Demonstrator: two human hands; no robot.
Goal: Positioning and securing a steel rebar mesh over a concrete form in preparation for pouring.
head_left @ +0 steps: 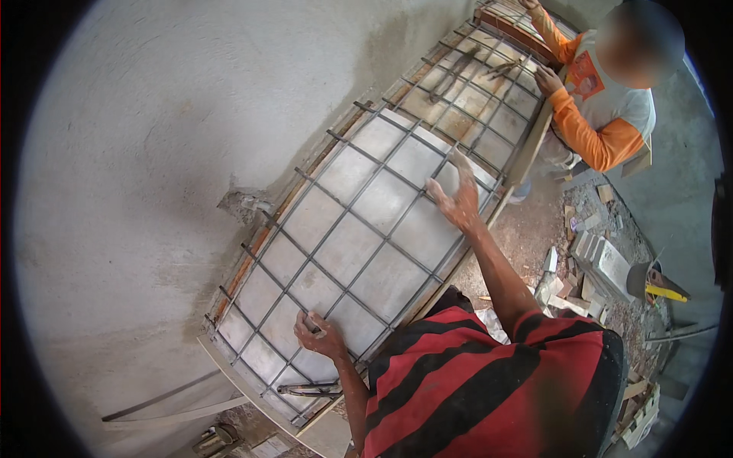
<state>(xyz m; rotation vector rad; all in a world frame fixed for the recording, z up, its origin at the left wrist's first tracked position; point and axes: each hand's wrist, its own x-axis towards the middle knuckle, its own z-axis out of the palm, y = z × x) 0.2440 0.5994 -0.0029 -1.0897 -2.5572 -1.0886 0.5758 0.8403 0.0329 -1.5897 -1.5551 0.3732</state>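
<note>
A grid of steel reinforcing bars [347, 208] lies over pale form panels [357, 252] in a long slanting form. My left hand [321, 337] is closed with curled fingers at a bar near the grid's near end; its fingertips are partly hidden. Farther up, my right hand [459, 200] rests by a bar crossing, thumb and fingers stretched apart. Just below my left hand, dark pliers [309, 390] lie across the bars. At the far end a long dark tool [453, 75] and a second pliers-like tool [504, 69] rest on the grid.
Along the left runs a rough plastered wall [153, 168]. A co-worker in orange sleeves [603, 141] stands at the far right with hands at the form. On the floor to the right are rubble, a white container [602, 263] and a yellow-edged tool [666, 292]. A board edge [523, 164] borders the grid.
</note>
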